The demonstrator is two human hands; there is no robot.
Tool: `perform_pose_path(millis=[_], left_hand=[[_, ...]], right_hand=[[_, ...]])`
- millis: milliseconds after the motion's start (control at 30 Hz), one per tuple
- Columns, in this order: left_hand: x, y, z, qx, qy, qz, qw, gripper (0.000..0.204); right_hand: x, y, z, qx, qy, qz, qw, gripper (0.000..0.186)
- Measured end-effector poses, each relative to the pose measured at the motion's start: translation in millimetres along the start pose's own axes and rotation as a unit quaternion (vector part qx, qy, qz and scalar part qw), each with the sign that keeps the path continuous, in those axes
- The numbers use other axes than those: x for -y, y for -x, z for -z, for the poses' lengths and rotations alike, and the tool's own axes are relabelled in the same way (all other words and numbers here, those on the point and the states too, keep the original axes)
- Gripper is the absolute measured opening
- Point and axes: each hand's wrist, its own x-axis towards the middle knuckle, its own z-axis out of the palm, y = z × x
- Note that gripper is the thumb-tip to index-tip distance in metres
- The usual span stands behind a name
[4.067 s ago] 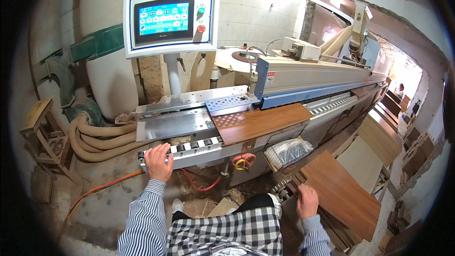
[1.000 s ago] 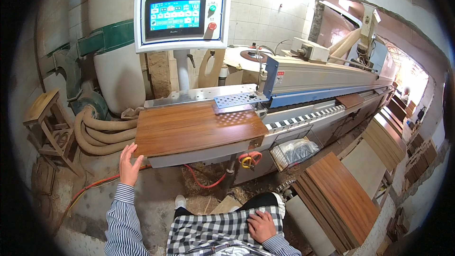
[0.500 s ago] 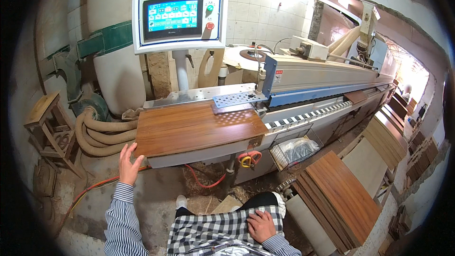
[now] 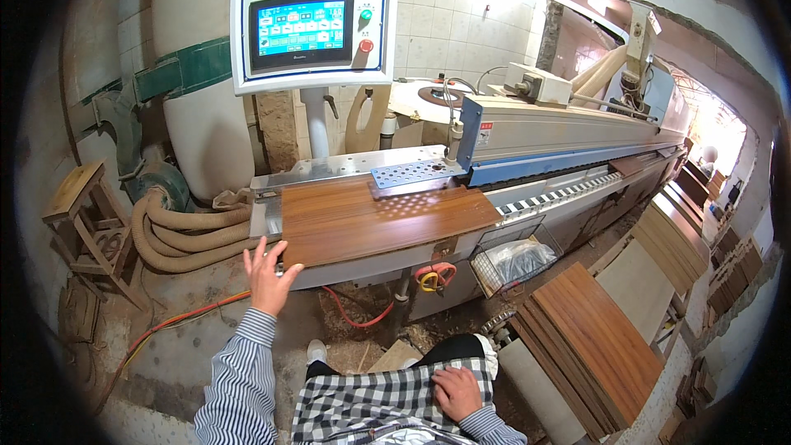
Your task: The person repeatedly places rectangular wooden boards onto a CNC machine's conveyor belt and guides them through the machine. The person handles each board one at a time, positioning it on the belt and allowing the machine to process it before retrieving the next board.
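Note:
A brown wood-grain board (image 4: 354, 227) lies flat on the infeed table of an edge banding machine (image 4: 568, 138). Its far edge runs under a blue perforated plate (image 4: 404, 174), and its right end overlaps the start of the striped conveyor track (image 4: 568, 191). My left hand (image 4: 270, 278) is at the board's near left corner, fingers spread, thumb and fingertips against the edge. My right hand (image 4: 458, 394) lies on the black-and-white checked apron (image 4: 354, 400) over my lap, fingers loosely stretched out and holding nothing.
A control panel (image 4: 314, 30) with a lit screen stands behind the table. Stacked brown boards (image 4: 589, 346) rest at my right, beside a wire basket (image 4: 515, 259) holding plastic. Beige hoses (image 4: 181, 239) and a wooden stool (image 4: 82, 214) are at the left; a red hose (image 4: 354, 319) hangs below.
The board has slid right along the table toward the machine, exposing the table's left end. My left hand has moved right with it. My right hand stays on the apron.

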Motion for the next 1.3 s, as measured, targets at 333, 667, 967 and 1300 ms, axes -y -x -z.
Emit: perform_pose_path(millis=[333,667,967,1300], left_hand=[[-3,-1,-35,-0.039,-0.077,-0.124,0.989,0.051],[0,1,-33,-0.058,-0.082,-0.117,0.988,0.045],[-2,1,-37,-0.066,-0.069,-0.117,0.988,0.043],[-6,2,-33,-0.064,-0.069,-0.115,0.989,0.042]], right_hand=[[-106,-78,102,-0.120,0.276,-0.115,0.947,0.069],[-163,-83,121,-0.043,0.353,-0.124,0.927,0.029],[-61,0,118,-0.196,0.180,-0.111,0.958,0.033],[-138,93,128,-0.591,-0.450,-0.448,0.497,0.039]])
